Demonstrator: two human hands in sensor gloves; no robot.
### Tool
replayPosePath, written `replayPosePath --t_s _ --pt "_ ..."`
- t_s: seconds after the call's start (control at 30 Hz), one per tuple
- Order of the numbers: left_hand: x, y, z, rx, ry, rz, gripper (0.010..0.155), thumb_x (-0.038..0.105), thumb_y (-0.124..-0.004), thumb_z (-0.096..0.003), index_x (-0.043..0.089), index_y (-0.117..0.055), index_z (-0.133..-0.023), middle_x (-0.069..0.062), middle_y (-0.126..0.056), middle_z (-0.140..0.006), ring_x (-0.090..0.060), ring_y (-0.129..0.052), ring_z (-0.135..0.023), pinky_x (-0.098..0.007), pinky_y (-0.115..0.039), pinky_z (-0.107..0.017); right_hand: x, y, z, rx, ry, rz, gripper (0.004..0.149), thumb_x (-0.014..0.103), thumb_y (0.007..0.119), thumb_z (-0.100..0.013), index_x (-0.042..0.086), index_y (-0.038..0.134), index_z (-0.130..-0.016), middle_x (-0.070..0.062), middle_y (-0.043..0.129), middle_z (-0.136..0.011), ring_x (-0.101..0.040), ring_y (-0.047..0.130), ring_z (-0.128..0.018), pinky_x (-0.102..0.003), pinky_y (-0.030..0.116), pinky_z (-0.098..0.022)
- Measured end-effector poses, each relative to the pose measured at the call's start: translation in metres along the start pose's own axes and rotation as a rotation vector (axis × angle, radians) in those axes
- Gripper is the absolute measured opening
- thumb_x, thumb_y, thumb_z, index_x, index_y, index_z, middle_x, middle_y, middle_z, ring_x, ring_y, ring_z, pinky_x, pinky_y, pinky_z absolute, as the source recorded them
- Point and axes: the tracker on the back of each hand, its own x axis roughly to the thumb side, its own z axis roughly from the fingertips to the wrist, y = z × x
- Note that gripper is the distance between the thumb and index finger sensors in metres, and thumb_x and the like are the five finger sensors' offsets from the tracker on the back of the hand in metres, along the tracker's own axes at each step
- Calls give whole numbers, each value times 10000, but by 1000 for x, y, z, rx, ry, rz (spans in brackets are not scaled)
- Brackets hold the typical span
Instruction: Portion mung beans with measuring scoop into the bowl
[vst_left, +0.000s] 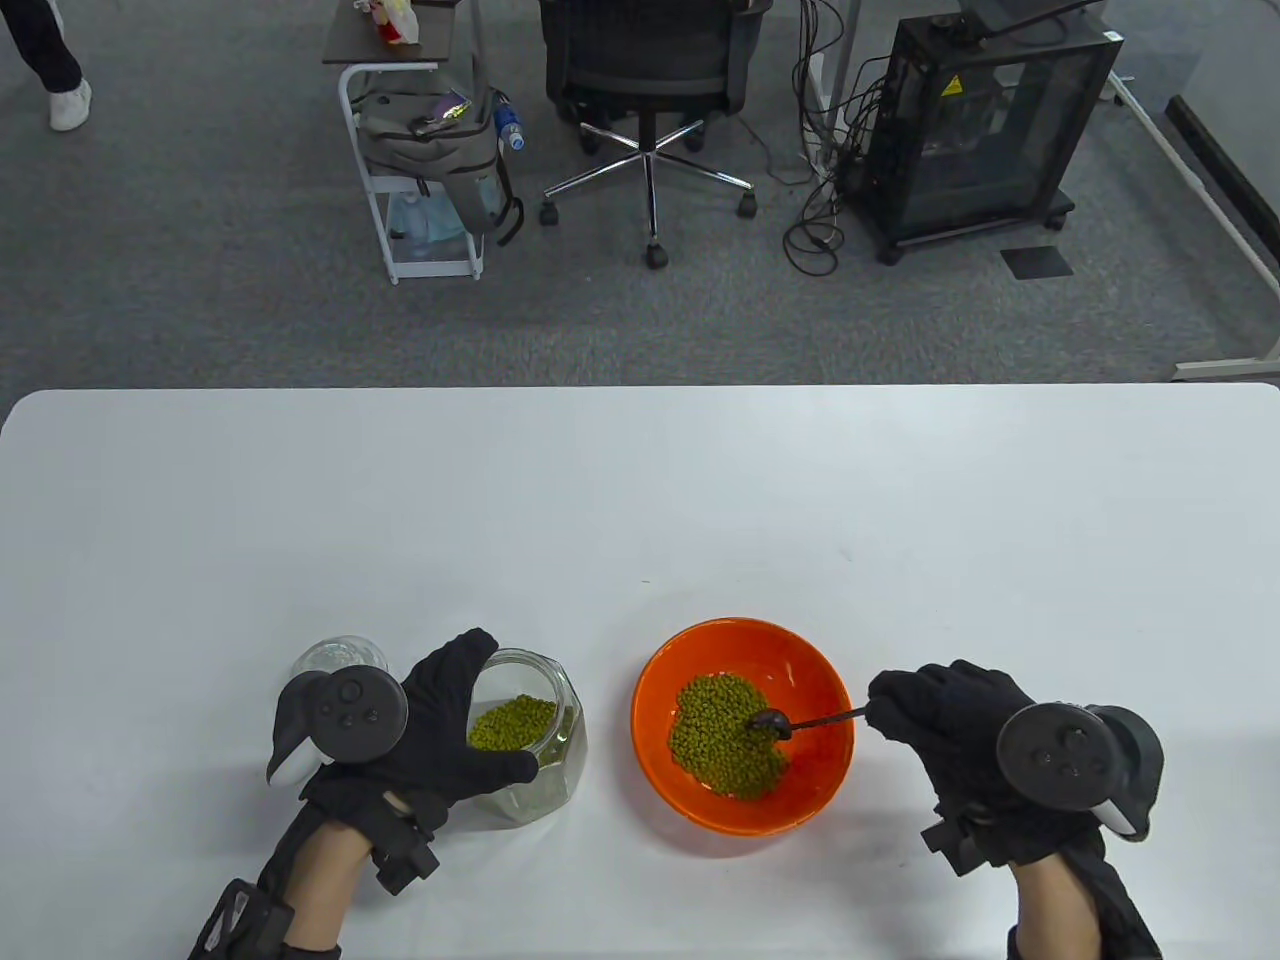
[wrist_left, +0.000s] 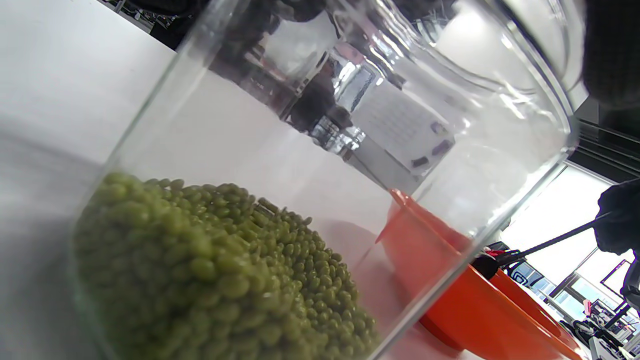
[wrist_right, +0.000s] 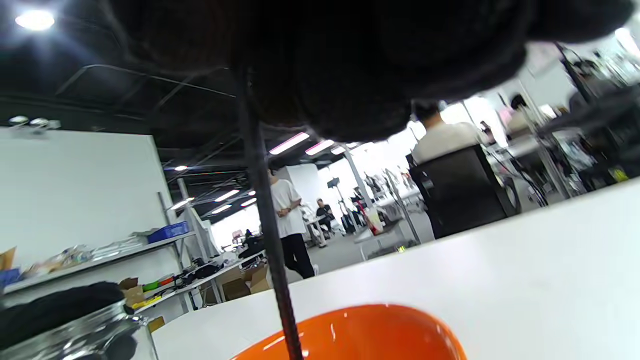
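Mung beans: two heaps of green beans, one (vst_left: 728, 735) piled in the orange bowl, one (vst_left: 512, 722) at the bottom of the glass jar.
Measuring scoop: one small dark scoop (vst_left: 771, 722) on a thin black handle, its head down on the beans in the bowl, the handle running right to the right hand.
Bowl: one orange bowl (vst_left: 800, 655) on the white table (vst_left: 640, 500), near its front edge, between the two hands and just beside the jar.
Jar: one faceted clear glass jar (vst_left: 565, 730), open at the top and tipped toward the bowl, beans banked against its lower wall in the left wrist view (wrist_left: 210, 280).
Lid: one clear glass lid (vst_left: 335, 655) on the table behind the left hand.
Right hand: gloved hand (vst_left: 945, 725) to the right of the bowl, fingertips pinching the end of the scoop handle, tracker on its back.
Left hand: gloved hand (vst_left: 440, 720) wrapped over the jar, fingers curled round its rim and side, tracker uppermost.
Background: one black office chair (vst_left: 650, 60), one white cart (vst_left: 420, 150) holding a grey backpack, one dark cabinet (vst_left: 980, 130) on grey carpet.
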Motion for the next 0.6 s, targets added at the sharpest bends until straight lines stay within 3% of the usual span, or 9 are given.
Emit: replayPosePath --t_s 0.17,0.3,0.43,0.6 --pt "0 0 0 0 0 0 1247 851 -840 -398 15 -235 -1098 -308 -363 -1149 -604 -543 -1030 -759 -490 -722 13 -4 5 -122 -126 89 451 485 800 -389 220 960 -718 -92 1033 -528 -286 975 -350 -468 821 -360" --pt "0 0 0 0 0 0 1247 850 -840 -401 13 -234 -1098 -306 -362 -1149 -602 -541 -1032 -759 -490 -722 21 -7 8 -140 -148 141 452 487 798 -389 223 961 -717 -90 1036 -526 -285 978 -351 -467 823 -360" --pt "0 0 0 1 0 2 1245 850 -840 -401 16 -233 -1098 -307 -362 -1150 -603 -540 -1031 -759 -491 -722 12 -3 6 -139 -121 55 452 487 804 -394 212 963 -715 -95 1039 -520 -290 980 -346 -470 823 -358" --pt "0 0 0 0 0 0 1245 851 -839 -401 14 -234 -1098 -308 -361 -1149 -604 -544 -1030 -759 -491 -722 -3 -7 4 -172 7 -24 437 487 809 -455 153 974 -685 -95 1054 -463 -279 989 -290 -458 838 -313"
